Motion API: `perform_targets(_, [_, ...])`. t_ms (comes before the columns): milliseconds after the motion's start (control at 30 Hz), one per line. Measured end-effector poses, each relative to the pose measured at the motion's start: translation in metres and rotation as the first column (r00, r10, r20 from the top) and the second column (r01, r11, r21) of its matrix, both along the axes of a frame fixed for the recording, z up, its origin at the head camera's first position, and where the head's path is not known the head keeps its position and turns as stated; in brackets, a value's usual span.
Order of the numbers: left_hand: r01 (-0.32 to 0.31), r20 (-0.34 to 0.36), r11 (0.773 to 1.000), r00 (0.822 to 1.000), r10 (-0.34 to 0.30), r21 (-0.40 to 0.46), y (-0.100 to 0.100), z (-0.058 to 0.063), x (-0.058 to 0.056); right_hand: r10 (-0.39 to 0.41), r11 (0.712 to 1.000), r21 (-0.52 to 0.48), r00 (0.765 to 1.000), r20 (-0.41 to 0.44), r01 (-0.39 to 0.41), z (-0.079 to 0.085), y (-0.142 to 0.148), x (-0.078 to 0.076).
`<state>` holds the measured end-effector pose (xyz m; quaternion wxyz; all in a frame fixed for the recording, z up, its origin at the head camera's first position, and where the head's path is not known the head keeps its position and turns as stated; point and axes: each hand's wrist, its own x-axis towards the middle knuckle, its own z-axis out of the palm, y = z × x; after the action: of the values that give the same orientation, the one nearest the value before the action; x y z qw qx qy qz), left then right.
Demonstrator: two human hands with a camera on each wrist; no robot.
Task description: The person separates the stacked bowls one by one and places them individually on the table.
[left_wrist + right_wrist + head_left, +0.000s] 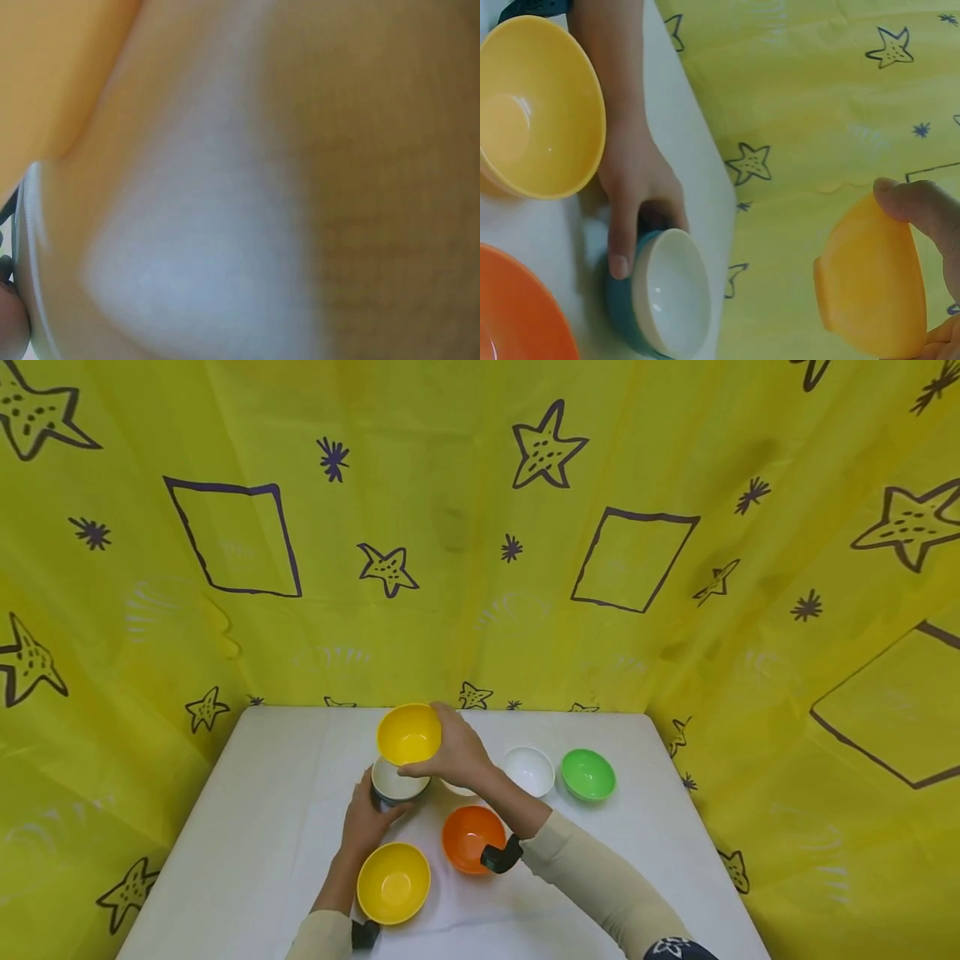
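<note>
My right hand (459, 750) pinches a small yellow bowl (408, 733) by its rim, thumb on one side and fingers on the other. The bowl is raised and tilted, seen from its outer side in the right wrist view. Just below it, a white bowl (676, 292) sits nested in a teal bowl (621, 311). My left hand (365, 818) grips the teal bowl, its thumb along the near side. The left wrist view is mostly blurred. A larger yellow bowl (393, 883) stands beside my left forearm, and an orange bowl (467, 835) lies under my right wrist.
Right of my right forearm stand a white bowl (529, 770) and a green bowl (588, 775). Another pale bowl is mostly hidden behind that arm. All rest on a white-covered table (285, 777), with yellow patterned curtains (450, 635) behind and at both sides.
</note>
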<state>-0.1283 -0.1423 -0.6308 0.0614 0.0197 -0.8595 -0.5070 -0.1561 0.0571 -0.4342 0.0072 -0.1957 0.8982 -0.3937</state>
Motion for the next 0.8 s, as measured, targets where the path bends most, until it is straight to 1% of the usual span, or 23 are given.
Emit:
perform_targets(233, [-0.002, 0.006, 1.0, 1.0, 0.002, -0.001, 0.0, 0.001, -0.001, -0.041, 0.999, -0.035, 0.999, 0.004, 0.041, 0.01, 0.017, 0.0])
perform_targets(367, [-0.004, -0.004, 1.0, 1.0, 0.004, 0.004, 0.001, 0.003, 0.0, -0.067, 0.997, -0.049, 0.998, 0.014, 0.067, 0.016, 0.028, 0.002])
perform_targets(533, [-0.001, -0.006, 1.0, 1.0, 0.001, 0.017, 0.001, 0.004, 0.0, -0.104, 0.993, -0.055, 0.994, 0.036, 0.106, 0.019, 0.042, 0.006])
perform_targets(700, [-0.004, 0.033, 1.0, 0.999, 0.004, 0.018, 0.002, 0.003, 0.001, -0.147, 0.987, -0.053, 0.988, 0.054, 0.149, 0.02, 0.056, 0.01])
perform_targets(800, [-0.007, 0.053, 1.0, 0.999, 0.006, 0.019, 0.003, 0.003, 0.001, -0.158, 0.984, -0.074, 0.986, 0.061, 0.162, 0.021, 0.063, 0.013])
